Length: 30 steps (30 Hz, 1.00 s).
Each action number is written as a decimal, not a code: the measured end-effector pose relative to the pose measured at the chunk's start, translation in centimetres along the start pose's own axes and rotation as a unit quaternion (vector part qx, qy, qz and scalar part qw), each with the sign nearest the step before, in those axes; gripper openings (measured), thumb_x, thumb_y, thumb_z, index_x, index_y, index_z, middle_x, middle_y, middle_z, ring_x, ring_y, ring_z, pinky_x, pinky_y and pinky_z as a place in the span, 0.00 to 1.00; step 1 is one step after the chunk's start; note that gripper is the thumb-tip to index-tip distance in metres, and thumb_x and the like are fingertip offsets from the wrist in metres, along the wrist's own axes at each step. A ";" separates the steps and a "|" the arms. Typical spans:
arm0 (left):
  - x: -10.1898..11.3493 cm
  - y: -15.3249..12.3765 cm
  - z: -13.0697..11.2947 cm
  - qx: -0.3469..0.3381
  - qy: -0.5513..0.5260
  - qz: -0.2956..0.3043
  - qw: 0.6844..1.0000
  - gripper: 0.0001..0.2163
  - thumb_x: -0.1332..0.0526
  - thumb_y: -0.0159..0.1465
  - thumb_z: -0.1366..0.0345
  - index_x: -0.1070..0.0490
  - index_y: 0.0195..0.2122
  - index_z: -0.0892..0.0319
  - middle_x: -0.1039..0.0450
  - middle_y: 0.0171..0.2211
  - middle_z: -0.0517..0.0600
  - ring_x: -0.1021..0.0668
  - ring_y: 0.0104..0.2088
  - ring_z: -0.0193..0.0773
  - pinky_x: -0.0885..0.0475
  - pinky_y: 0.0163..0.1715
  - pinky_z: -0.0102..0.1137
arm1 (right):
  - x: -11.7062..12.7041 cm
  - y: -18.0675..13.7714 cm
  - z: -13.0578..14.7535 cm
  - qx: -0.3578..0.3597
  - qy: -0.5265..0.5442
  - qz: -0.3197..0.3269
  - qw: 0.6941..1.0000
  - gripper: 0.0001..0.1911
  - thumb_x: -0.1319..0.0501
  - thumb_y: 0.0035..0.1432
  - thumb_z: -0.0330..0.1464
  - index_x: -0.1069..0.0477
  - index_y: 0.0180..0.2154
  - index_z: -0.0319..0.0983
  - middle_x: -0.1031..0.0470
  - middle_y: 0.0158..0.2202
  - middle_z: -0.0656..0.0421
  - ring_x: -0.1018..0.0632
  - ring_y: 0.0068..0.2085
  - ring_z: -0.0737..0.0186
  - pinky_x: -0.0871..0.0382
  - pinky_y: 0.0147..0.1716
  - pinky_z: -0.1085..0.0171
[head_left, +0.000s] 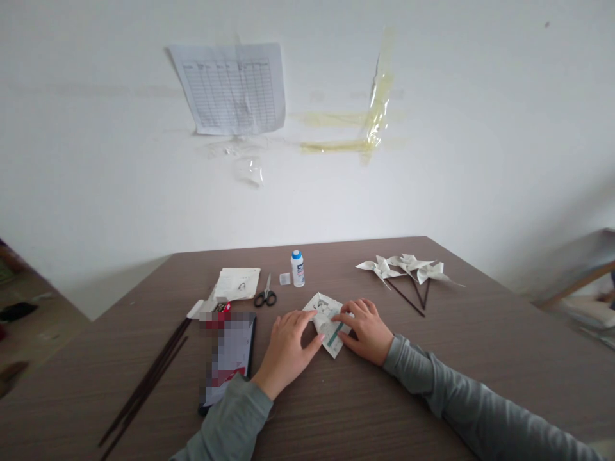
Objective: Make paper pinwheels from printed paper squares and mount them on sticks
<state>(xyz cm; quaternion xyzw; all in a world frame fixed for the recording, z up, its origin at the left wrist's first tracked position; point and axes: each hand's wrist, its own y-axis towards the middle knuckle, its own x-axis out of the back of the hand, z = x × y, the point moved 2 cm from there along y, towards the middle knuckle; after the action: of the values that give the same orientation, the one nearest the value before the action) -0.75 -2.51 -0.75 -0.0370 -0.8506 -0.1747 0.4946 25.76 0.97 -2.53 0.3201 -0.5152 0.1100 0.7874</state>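
Observation:
A printed white paper square (325, 311) with a teal stripe lies on the brown table (336, 397), partly folded. My left hand (287, 349) lies flat on the table with its fingertips pressing the paper's left edge. My right hand (366, 328) rests on the paper's right side, fingers spread and pressing it down. Both hands hold nothing else.
Three finished paper pinwheels (406, 269) on dark sticks lie at the back right. Scissors (265, 294), a small glue bottle (298, 267) and a stack of paper (237, 283) sit behind the hands. A phone (229, 358) and loose dark sticks (148, 378) lie to the left.

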 end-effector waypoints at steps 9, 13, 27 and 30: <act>-0.4 0.0 -0.7 0.007 0.033 0.005 0.999 0.23 0.18 0.74 0.60 0.07 0.70 0.41 0.10 0.72 0.57 0.14 0.75 0.68 0.25 0.85 0.72 | 0.7 0.5 1.4 -0.014 -0.020 0.059 0.998 0.29 0.27 0.77 0.33 0.07 0.72 0.59 0.12 0.69 0.46 0.14 0.70 0.30 0.21 0.79 0.26; -0.3 -0.1 -0.9 0.008 0.043 0.011 0.999 0.22 0.18 0.74 0.60 0.07 0.69 0.40 0.10 0.72 0.56 0.14 0.76 0.68 0.25 0.85 0.71 | 0.6 0.7 1.5 -0.023 -0.018 0.076 0.997 0.30 0.26 0.76 0.31 0.07 0.73 0.59 0.13 0.71 0.47 0.15 0.71 0.32 0.21 0.80 0.28; 0.8 -0.1 -1.9 0.018 0.057 0.042 0.997 0.20 0.19 0.76 0.60 0.05 0.68 0.43 0.11 0.75 0.58 0.15 0.78 0.69 0.28 0.88 0.72 | -0.4 0.4 0.0 -0.039 0.015 0.047 0.998 0.30 0.26 0.74 0.34 0.07 0.72 0.60 0.10 0.66 0.47 0.12 0.68 0.32 0.26 0.83 0.21; 0.9 0.0 -1.9 0.017 0.054 0.045 0.997 0.20 0.19 0.77 0.59 0.05 0.68 0.44 0.12 0.75 0.60 0.16 0.79 0.70 0.28 0.88 0.72 | -0.4 0.4 0.1 -0.036 -0.001 0.042 0.998 0.30 0.26 0.74 0.34 0.07 0.71 0.65 0.09 0.66 0.47 0.11 0.68 0.30 0.24 0.83 0.24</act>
<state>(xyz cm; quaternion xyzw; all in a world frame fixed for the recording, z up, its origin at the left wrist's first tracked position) 0.35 -3.26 0.82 -0.0572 -0.8230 -0.1395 0.5476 25.31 1.26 -2.69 0.2696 -0.5323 0.1240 0.7929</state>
